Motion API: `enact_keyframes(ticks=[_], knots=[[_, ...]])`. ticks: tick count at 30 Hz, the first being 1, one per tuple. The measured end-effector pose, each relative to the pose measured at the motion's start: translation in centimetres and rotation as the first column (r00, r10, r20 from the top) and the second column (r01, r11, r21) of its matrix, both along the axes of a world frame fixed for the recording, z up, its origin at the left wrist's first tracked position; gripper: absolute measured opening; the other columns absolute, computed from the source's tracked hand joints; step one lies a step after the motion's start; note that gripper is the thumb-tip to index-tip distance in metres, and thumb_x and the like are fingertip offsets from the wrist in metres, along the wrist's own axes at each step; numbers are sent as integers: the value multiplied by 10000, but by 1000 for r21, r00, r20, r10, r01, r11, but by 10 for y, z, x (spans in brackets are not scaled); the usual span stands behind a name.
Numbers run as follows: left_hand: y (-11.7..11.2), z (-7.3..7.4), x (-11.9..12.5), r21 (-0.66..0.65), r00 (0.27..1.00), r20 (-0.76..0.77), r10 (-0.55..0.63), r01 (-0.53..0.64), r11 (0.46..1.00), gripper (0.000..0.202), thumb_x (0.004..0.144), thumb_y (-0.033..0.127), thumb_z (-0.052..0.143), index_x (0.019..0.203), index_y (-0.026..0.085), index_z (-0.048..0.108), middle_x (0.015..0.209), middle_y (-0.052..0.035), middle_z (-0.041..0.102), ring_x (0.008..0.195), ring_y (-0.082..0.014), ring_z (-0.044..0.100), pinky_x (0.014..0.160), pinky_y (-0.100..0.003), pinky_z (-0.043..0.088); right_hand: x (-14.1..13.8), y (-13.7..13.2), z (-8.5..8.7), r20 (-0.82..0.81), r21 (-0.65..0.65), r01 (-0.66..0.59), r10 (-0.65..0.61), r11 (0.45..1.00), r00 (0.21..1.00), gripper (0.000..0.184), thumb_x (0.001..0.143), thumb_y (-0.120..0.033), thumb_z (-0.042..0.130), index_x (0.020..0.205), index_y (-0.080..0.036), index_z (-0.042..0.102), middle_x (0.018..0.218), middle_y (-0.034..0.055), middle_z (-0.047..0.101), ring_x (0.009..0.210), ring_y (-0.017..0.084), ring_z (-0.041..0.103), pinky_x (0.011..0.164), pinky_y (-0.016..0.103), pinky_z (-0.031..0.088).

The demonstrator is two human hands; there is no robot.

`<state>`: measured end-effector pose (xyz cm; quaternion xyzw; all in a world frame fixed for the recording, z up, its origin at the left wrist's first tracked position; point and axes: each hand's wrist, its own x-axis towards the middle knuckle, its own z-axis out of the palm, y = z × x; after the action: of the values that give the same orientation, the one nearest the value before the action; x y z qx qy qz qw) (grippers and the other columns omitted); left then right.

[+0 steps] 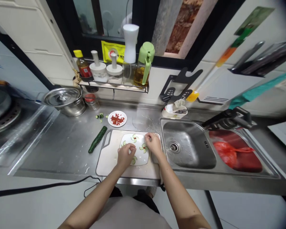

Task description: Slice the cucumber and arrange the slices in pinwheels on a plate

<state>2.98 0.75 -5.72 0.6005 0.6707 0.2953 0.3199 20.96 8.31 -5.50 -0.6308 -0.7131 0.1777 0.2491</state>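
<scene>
A squarish white plate (141,160) rests on a pale cutting board (107,163) with a grey edge. On the plate lie thin cucumber slices (143,148) fanned into small flower-like groups, some with red bits at the centre. Over the plate's left part, my left hand (126,155) has its fingers curled together, hiding part of the slices. My right hand (153,143) is pinched closed above the plate's right edge. Anything between the fingers of either hand is too small to see. A small round plate (109,123) of red pieces (117,119) sits behind the board.
Left of the board lies a whole cucumber (97,139), with cucumber end pieces (100,116) behind it. A lidded steel pot (72,106) stands back left. The sink (190,143) is to the right, with a red bag (226,154). Bottles and jars fill a wall shelf (116,86).
</scene>
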Motion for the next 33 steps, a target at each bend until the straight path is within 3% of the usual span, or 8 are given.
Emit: enact_keyframes(ticks=[7,15,26,33], knots=[[-6,-5,-17,33,997,61,51,-53,998,151,839,296,555,878,215,676,726,20,663,690,-140,567,702,-265,376,-61,54,3,34,-47,-158,159,986,987,154,863,-203,532,849,-180,684,798,36,620,805,162,494,808,262,345],[-11,-8,-35,14,988,107,113,-115,993,172,831,309,552,886,210,681,723,16,654,627,-120,530,641,-236,364,-124,90,-4,183,-168,-259,289,951,940,187,909,-235,508,940,-192,687,970,76,661,930,200,508,764,264,355],[-11,-11,-48,-15,970,146,194,-193,981,205,831,349,546,896,211,682,680,21,612,579,-114,505,609,-230,360,-160,132,-7,301,-257,-268,341,928,891,273,933,-237,452,1071,-202,685,1116,103,658,1040,214,528,815,273,387],[-10,-20,-54,-25,963,167,209,-208,978,213,830,356,540,904,206,672,689,23,596,585,-113,490,618,-236,362,-170,147,-16,323,-263,-218,298,940,898,273,899,-178,468,1066,-212,681,1125,94,643,1076,222,519,820,274,393]])
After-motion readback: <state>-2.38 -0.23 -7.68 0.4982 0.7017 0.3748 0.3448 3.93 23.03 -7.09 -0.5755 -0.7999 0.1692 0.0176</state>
